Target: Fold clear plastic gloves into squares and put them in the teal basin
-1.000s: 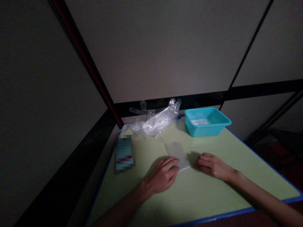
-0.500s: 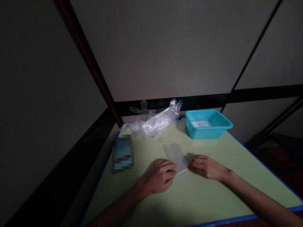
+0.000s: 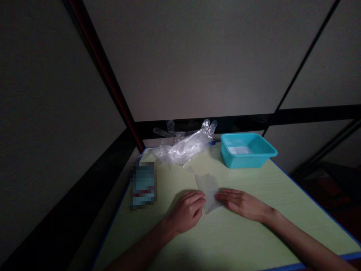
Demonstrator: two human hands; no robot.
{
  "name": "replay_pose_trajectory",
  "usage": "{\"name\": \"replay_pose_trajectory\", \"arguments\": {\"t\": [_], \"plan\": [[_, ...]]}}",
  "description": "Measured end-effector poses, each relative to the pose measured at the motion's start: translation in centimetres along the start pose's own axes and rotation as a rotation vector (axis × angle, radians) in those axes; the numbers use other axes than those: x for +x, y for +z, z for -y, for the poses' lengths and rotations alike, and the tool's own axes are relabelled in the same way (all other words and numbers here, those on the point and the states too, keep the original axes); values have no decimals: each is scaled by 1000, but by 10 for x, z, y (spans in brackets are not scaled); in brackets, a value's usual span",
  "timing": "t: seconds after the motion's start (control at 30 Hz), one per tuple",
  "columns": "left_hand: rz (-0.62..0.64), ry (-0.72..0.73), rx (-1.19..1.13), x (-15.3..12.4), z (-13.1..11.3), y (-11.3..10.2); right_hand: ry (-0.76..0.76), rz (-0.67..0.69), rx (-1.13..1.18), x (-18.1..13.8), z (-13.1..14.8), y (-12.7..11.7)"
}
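Observation:
A small, flat piece of translucent plastic film (image 3: 209,187), seemingly folded, lies on the table between my two hands. My left hand (image 3: 188,211) rests at its left edge with the fingers curled and their tips against the film. From the other side, my right hand (image 3: 239,203) has its fingers stretched out together and laid flat, fingertips over the film's right edge. Both thumbs are mostly hidden. Beyond the film is a loose heap of clear plastic disposable gloves (image 3: 186,148), some glove fingers sticking up.
A turquoise plastic basin (image 3: 245,161) with something white inside stands at the table's back right. To the left, a pixelated bluish packet (image 3: 143,184) lies near the edge. The pale green table (image 3: 231,241) has blue edging and meets panelled walls (image 3: 203,60) behind.
My right hand has moved left onto the film, its fingers straightening from a bent pose. The left hand has shifted slightly left along the film's edge. The film's near end now shows more.

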State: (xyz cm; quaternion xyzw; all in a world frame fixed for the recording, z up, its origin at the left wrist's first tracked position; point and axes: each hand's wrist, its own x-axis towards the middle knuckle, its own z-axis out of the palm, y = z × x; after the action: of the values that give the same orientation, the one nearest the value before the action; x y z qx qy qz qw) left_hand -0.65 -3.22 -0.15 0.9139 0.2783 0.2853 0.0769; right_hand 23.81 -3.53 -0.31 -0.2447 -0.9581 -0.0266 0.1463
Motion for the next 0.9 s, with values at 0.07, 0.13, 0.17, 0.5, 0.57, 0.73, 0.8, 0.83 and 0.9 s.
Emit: {"name": "replay_pose_trajectory", "arguments": {"t": [0.07, 0.13, 0.17, 0.5, 0.57, 0.73, 0.8, 0.83, 0.9], "plan": [[-19, -29, -4, 0, 3, 2, 29, 7, 33, -1, 0, -1], [-19, -45, -7, 0, 4, 3, 23, 20, 28, -1, 0, -3], [-13, -46, -7, 0, 4, 3, 15, 28, 17, -1, 0, -4], [36, -92, 1, 4, 1, 0, 132, 27, 212, -2, 0, -4], [34, -104, -15, 5, 0, -1, 265, 43, 344, 0, -1, -9], [60, -177, -34, 7, -3, -3, 497, 49, 716, 16, -12, -24], [46, -240, -24, 9, -2, -1, 543, 67, 868, 26, -21, -25], [38, -265, -21, 10, -1, 1, 556, 81, 928, 30, -25, -24], [14, -287, -32, 12, 2, 4, 568, 101, 991, 38, -32, -21]]}}
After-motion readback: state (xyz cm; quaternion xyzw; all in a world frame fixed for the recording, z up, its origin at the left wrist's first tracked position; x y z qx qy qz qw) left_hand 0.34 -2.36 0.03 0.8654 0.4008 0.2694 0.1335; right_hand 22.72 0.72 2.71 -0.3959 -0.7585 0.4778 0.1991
